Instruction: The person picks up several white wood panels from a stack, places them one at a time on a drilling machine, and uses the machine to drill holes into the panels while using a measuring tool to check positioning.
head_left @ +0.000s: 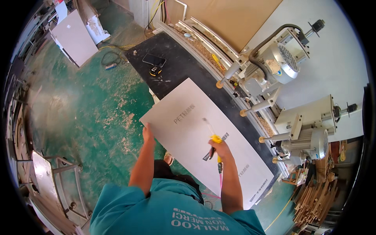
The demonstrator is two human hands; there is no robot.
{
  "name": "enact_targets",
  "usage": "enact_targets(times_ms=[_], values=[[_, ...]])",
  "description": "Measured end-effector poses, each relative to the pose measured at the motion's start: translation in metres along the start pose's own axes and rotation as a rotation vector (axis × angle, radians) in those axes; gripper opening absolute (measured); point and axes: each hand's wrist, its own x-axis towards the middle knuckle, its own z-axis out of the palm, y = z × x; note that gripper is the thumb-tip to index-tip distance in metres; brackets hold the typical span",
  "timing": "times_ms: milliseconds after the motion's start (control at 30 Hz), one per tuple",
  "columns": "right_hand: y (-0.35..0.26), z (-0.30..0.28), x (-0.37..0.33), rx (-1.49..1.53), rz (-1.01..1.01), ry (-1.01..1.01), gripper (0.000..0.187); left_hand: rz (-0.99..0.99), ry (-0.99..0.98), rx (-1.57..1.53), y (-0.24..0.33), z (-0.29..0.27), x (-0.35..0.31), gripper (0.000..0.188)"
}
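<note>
A large white panel (184,117) with printed marks lies slantwise on the dark bench, its left part jutting past the bench's near edge. My left hand (147,133) is at the panel's left corner, fingers closed on the edge and partly hidden. Over the middle of the panel, my right hand (220,148) is wrapped round a yellow air blow gun (216,139). The gun's thin nozzle points away from me, across the board. From its lower end a pink hose (220,181) runs down beside my right forearm.
On the black benchtop (176,49) lie a phone (154,60) and a yellow-black tape measure (155,71). Machine motors (280,62) and rods line the far right side. Sawdust covers the green floor (113,102). Wood strips (315,201) are piled lower right; a metal cart (66,168) stands left.
</note>
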Motion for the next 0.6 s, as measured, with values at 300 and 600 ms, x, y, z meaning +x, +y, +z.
enact_targets(times_ms=[300, 600], values=[[0.173, -0.023, -0.200, -0.231, 0.001, -0.169, 0.028, -0.182, -0.315, 0.294, -0.136, 0.014, -0.125, 0.053], [0.445, -0.024, -0.440, 0.765, 0.267, 1.066, 0.021, -0.227, -0.558, 0.268, -0.147, 0.036, -0.102, 0.050]])
